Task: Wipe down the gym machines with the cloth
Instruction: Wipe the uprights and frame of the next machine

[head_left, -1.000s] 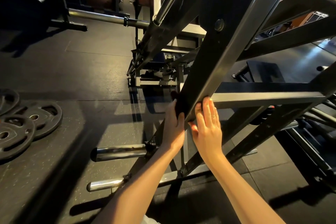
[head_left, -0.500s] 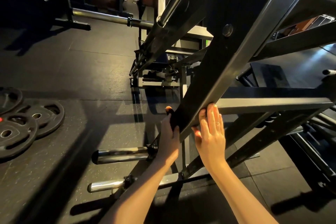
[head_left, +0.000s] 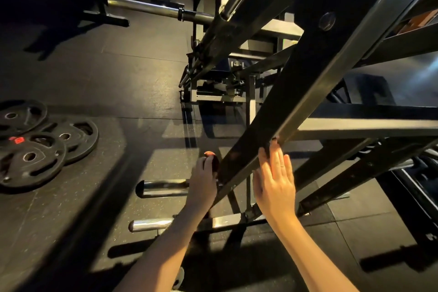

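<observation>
A thick black diagonal beam [head_left: 279,92] of the gym machine crosses the middle of the view. My left hand [head_left: 204,181] grips a small dark reddish cloth [head_left: 212,161] and holds it against the beam's left face, low down. My right hand [head_left: 276,185] lies flat on the beam's right edge with straight fingers. Its fingertips reach the joint where a horizontal black bar [head_left: 369,127] meets the beam. Most of the cloth is hidden behind my left hand and the beam.
Black weight plates [head_left: 40,147] lie on the rubber floor at the left. Two chrome pegs [head_left: 163,188] [head_left: 151,225] stick out near the machine's base. A long barbell [head_left: 151,8] rests at the back, and more frame bars [head_left: 355,173] fill the right.
My left hand has slid a little way down the beam with the cloth. My right hand has stayed by the joint. The view has shifted slightly.
</observation>
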### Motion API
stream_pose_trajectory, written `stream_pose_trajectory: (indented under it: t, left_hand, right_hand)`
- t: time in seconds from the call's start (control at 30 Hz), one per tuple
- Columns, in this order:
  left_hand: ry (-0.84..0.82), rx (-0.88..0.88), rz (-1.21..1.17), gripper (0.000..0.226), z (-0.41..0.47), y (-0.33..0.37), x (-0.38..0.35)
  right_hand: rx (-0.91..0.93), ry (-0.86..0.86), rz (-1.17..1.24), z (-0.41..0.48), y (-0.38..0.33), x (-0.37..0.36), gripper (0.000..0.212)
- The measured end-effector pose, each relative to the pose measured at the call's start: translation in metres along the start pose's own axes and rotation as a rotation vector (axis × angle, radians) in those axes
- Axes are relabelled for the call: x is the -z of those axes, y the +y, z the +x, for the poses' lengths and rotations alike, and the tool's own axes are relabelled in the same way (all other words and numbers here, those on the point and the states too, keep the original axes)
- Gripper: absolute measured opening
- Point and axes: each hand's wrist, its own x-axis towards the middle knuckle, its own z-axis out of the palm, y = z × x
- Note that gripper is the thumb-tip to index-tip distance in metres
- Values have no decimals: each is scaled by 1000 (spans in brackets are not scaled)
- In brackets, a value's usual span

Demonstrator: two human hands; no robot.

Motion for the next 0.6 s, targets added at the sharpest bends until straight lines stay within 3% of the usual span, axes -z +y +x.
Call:
stream_pose_trajectory:
  t: [0.1, 0.2, 0.37, 0.47, 0.6]
  left_hand:
    - [-46, -40, 289, 57, -1, -45, 1]
    - [-141, -130, 477, 53, -5, -69, -15]
    - [-142, -148, 503, 54, -9, -67, -39]
    - [-182, -218, 490, 57, -9, -78, -28]
    - [-146, -230, 478, 67, -23, -101, -2]
  right_hand:
    - [90, -164, -23, -15, -10, -11, 45]
    - [184, -432, -139, -27, -22, -32, 54]
    - [167, -707, -220, -36, -41, -63, 41]
    - [139, -879, -254, -35, -57, -74, 74]
    - [126, -1052, -368, -34, -68, -83, 70]
